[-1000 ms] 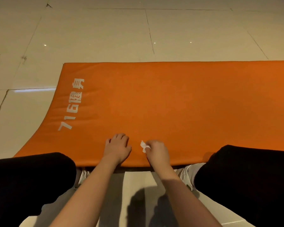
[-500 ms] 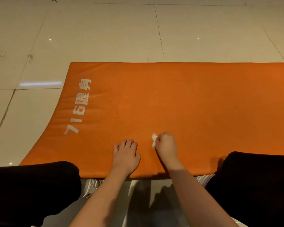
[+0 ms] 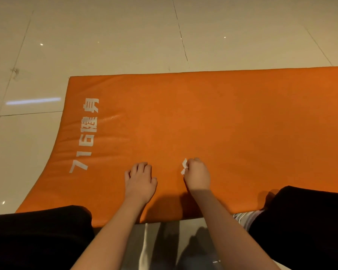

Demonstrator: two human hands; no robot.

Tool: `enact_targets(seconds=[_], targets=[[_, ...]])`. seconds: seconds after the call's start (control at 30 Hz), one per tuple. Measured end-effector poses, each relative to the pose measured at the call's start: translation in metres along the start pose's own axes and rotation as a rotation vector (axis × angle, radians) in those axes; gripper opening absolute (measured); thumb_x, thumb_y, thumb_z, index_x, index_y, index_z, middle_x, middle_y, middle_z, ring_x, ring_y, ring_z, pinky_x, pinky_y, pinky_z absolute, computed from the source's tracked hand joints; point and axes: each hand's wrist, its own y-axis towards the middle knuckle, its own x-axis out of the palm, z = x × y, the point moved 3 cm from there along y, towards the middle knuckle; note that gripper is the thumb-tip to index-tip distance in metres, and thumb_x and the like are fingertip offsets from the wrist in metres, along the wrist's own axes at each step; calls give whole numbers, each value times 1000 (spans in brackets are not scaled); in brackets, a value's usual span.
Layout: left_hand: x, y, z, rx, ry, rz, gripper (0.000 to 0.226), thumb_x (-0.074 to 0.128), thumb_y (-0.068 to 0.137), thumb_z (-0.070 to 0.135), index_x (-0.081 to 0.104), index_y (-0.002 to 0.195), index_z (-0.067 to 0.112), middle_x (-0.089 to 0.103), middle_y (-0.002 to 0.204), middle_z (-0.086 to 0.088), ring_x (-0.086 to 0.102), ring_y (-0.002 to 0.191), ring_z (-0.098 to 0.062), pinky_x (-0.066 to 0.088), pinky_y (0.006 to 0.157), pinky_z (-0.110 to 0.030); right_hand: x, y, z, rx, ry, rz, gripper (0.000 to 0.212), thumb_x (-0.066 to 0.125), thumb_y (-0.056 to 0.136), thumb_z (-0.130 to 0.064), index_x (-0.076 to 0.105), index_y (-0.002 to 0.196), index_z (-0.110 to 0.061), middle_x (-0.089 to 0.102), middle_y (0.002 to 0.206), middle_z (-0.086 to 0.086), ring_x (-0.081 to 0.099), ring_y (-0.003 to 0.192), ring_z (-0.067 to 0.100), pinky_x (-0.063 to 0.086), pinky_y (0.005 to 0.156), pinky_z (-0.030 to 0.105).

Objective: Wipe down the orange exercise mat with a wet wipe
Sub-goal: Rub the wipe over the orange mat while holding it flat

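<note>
Glossy beige floor tiles [image 3: 125,36] carry the orange exercise mat [image 3: 232,117]. Its long axis runs left to right across the view and passes out of frame on the right. White lettering [image 3: 86,137] lies to the left of the left hand [image 3: 140,184], near the mat's short end. That hand rests flat on the mat, fingers [image 3: 142,168] extended and holding nothing. Just to its right, the right hand [image 3: 198,177] is curled into a fist around the wet wipe [image 3: 184,166], which protrudes on the thumb side and appears to touch the mat. Most of the mat lies ahead and to the right of these fingers, so the right hand is judged better placed for strokes along the long axis.
</note>
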Motion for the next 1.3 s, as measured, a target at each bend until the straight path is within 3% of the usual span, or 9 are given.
enact_targets(seconds=[0.27, 0.4, 0.6, 0.7, 0.8, 0.93, 1.03, 1.2, 1.3], targets=[[-2, 42, -5, -47, -75, -34, 58, 36, 102, 38, 20, 155, 18, 10, 163, -1, 4, 150, -21, 5, 119, -40, 25, -5, -34, -183, 108, -26, 29, 45, 82, -13, 67, 94, 2, 58, 100, 20, 58, 88, 39, 45, 73, 38], [5, 43, -16, -10, -63, 0, 58, 30, 104, 39, 15, 156, 21, 5, 164, 1, -1, 151, -18, 2, 119, -41, 16, 19, -17, -89, 123, 88, 5, 64, 63, 1, 64, 66, -3, 57, 73, 14, 59, 59, 33, 35, 48, 25], [11, 46, -16, 22, -30, 8, 58, 33, 104, 36, 18, 156, 16, 10, 164, -3, 3, 151, -22, 4, 119, -46, 22, 25, -25, 11, 97, 45, 17, 53, 90, -8, 68, 94, -3, 55, 100, 14, 55, 91, 33, 34, 67, 32], [11, 46, -17, 19, -61, 50, 52, 53, 98, 29, 43, 145, 11, 36, 155, -8, 28, 145, -29, 21, 114, -51, 29, 32, -44, -200, 140, -70, 17, 52, 91, -11, 69, 88, -8, 54, 97, 11, 56, 91, 31, 42, 74, 36], [7, 56, -18, 23, -94, 93, 44, 63, 91, 20, 56, 132, 7, 49, 143, -12, 41, 134, -33, 31, 108, -51, 17, 63, -29, -119, 205, -85, 20, 56, 89, -14, 70, 75, -14, 52, 92, 7, 58, 85, 27, 43, 71, 35], [-12, 89, -13, 44, -122, 135, 53, 51, 98, 21, 37, 147, 6, 31, 156, -10, 21, 146, -28, 13, 118, -44, 7, 75, -7, 148, 208, 144, 13, 57, 85, -7, 69, 82, -10, 52, 92, 9, 56, 88, 31, 37, 66, 34], [-26, 120, -11, 12, -141, 163, 57, 41, 102, 27, 24, 153, 11, 17, 162, -5, 7, 150, -21, 1, 120, -42, 26, 62, -35, -6, 153, 140, 12, 58, 85, -6, 68, 90, -3, 56, 95, 14, 55, 87, 34, 42, 68, 37], [-17, 140, -14, 37, -82, 177, 54, 46, 99, 23, 34, 149, 6, 28, 158, -11, 19, 147, -30, 12, 118, -50, 27, 91, -48, -281, 125, 55, 11, 61, 85, -9, 68, 92, -4, 57, 95, 11, 57, 86, 32, 42, 62, 34], [-7, 138, -19, 49, -69, 237, 51, 40, 99, 26, 42, 145, 4, 39, 153, -13, 30, 142, -34, 19, 116, -53, 1, 113, -33, -174, 86, 223, 14, 56, 90, -13, 68, 90, -6, 56, 92, 11, 56, 85, 32, 30, 64, 29]])
